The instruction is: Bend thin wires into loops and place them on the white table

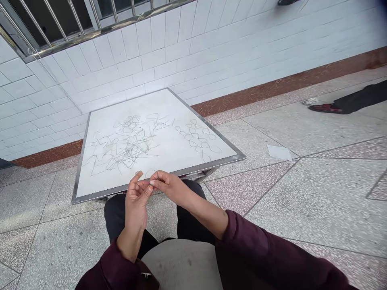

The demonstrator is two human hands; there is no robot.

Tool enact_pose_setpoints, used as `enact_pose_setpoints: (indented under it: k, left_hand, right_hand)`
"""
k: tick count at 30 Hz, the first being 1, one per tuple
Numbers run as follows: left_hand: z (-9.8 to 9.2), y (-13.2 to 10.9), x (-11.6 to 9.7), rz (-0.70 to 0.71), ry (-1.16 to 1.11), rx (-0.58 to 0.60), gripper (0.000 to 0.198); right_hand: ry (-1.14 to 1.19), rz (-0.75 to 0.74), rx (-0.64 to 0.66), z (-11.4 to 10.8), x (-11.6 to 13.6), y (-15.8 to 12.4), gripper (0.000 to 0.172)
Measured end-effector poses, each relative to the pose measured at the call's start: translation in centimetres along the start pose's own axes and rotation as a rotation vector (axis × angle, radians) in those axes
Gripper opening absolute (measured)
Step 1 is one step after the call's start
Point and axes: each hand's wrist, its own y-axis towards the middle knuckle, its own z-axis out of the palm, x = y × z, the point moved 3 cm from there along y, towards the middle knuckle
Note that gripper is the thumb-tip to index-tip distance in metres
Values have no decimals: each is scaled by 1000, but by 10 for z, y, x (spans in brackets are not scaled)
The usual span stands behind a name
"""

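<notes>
Wire loop: a thin ring (146, 173) stands up from the fingertips at the near edge of the table (157, 101), a little left of the middle; its lower part is hidden by the fingers.
Weight and feel: likely very light, springy and smooth; it should bend under a firm press rather than snap, and may roll or slip if nipped loosely.
Where to hold: probably best at the point where the wire meets itself, between thumb and forefinger, leaving the round part free of pressure.
Right hand: the hand (169, 187) comes in from the right; thumb and forefinger are pinched together on the base of the ring, the other fingers curled behind.
Left hand: this hand (138, 197) is palm inward, forefinger raised and apart; the thumb tip is close to the bent fingers, right beside the right fingertips; whether they clamp the wire, I cannot tell.
Loose wires: a tangle of bent wires (130, 150) spreads over the left and middle of the table; being thin and crossed, they would likely snag on one another, so a free end seems the easiest grip.
Shaped wires: rounded, looped pieces (195, 137) lie in a group at the right side, near and partly touching one another; likely just as light, and easily bent out of shape.
</notes>
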Motion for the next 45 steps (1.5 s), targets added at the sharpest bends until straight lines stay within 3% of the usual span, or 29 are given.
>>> enact_pose_setpoints:
  k: [10, 19, 29, 34, 37, 41, 45]
  left_hand:
    - [-3, -2, 4, 24, -14, -61, 51]
    - [-5, -2, 5, -43, -82, -36, 52]
    - [-5, -1, 4, -28, -81, -39, 52]
    - [-6, -3, 2, 4, -11, -54, 52]
    - [-6, -6, 0, 18, 71, -46, 55]
    - [-5, -7, -1, 24, 132, -24, 59]
    - [-6, -6, 3, -30, 136, 24, 60]
  right_hand:
    - [-107, -71, 103, 0, 4, -11, 25]
    - [-189, -120, 27, 3, 4, -14, 22]
    - [-214, -152, 58, 3, -5, -14, 31]
    - [-162, -139, 42, -5, 0, -11, 37]
    - [-174, -140, 30, -12, 4, -7, 31]
    - [-319, -261, 5, -15, 8, -4, 17]
    - [-418, -391, -16, -10, 7, -6, 26]
